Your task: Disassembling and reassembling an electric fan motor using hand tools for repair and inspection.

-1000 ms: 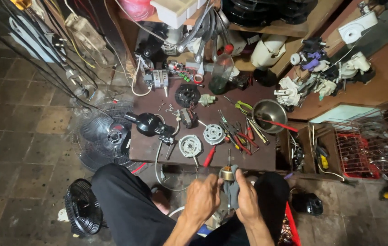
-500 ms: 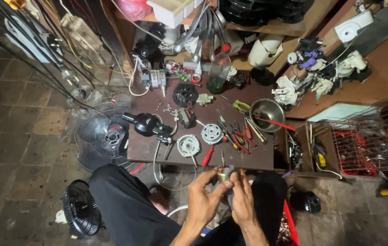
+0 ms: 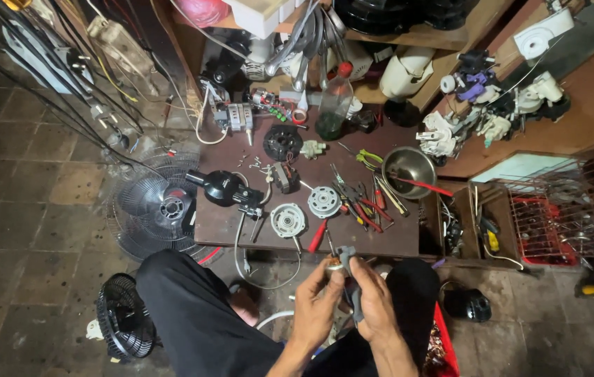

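Both hands meet just in front of the low brown work table [image 3: 395,241], above my lap. My left hand [image 3: 316,307] pinches a small motor part with copper windings [image 3: 336,264]. My right hand [image 3: 370,301] is wrapped around a grey tool handle [image 3: 353,290] whose tip touches that part. On the table lie two round silver motor covers [image 3: 288,219], a black motor housing [image 3: 221,187], a red-handled screwdriver [image 3: 318,236], pliers and more screwdrivers [image 3: 360,206], and a steel bowl [image 3: 409,167].
A wire fan guard [image 3: 150,209] leans at the table's left; a small black fan [image 3: 124,325] sits on the tiled floor by my left knee. Right of the table stand a wooden box of tools [image 3: 482,230] and a red wire basket [image 3: 541,223]. Shelves of parts rise behind.
Both hands have risen slightly toward the table edge, staying together on the small motor part and grey tool. The table's objects have not moved.
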